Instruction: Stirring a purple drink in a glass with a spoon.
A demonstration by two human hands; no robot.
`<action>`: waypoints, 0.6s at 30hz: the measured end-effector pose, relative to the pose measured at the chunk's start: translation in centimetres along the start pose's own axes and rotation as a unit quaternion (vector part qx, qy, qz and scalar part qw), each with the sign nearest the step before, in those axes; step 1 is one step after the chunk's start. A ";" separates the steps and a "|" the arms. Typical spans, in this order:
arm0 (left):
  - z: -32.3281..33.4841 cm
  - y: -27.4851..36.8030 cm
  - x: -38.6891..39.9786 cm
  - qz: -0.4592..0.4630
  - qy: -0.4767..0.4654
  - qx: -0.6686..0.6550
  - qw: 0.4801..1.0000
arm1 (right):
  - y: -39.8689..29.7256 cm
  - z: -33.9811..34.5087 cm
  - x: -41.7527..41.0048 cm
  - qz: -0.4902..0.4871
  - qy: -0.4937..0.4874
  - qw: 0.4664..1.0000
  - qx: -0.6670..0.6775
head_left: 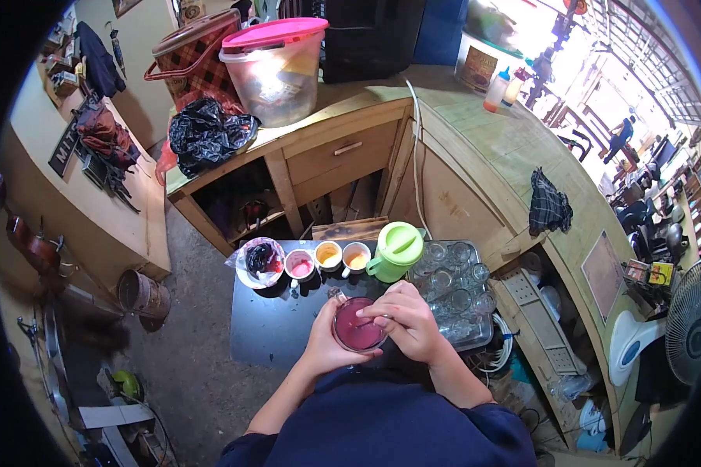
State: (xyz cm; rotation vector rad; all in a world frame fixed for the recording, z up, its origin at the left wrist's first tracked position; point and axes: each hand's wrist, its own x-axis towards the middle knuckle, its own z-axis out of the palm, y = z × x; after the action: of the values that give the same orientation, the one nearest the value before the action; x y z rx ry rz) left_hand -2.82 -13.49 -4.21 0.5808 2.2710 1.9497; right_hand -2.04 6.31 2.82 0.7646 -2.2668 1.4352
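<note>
My left hand (326, 338) is wrapped around a clear glass mug (359, 348) of pinkish-purple liquid (355, 330). Over its rim, my right hand (412, 327) pinches a thin stirring utensil (387, 317), mostly hidden by the fingers, its lower end in the liquid. Just beyond stand a lime-green lidded pitcher (398, 248) and three white cups: one with pink residue (299, 267), one with yellow contents (328, 255) and one with orange contents (356, 258). Left of them, a white bowl (251, 281) holds black and clear plastic bags.
A metal tray (483, 344) of upturned glasses sits right on the dark table (269, 333). Behind, the green-topped counter (473, 117) bears a pink-lidded bucket (280, 76), a black plastic bag (207, 137) and a checked cloth (549, 204). A fan (686, 321) stands far right; a distant person (621, 137) is visible.
</note>
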 end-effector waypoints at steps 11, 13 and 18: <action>-0.5 0.7 0.1 0.009 -0.032 -0.004 0.999 | -1.1 -0.1 -0.2 -0.001 0.004 0.999 -0.048; -0.9 0.7 0.0 0.003 -0.033 -0.009 0.999 | -1.5 0.2 -0.1 0.006 0.015 0.999 -0.028; -1.7 0.6 0.0 0.008 -0.032 -0.013 0.999 | -1.8 0.3 0.2 -0.024 0.015 0.990 -0.138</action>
State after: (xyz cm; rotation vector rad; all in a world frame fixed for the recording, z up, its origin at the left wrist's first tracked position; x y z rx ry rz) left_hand -3.20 -15.00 -3.37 0.6518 2.2070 1.9360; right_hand -1.14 5.34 4.10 0.7009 -2.3402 1.0735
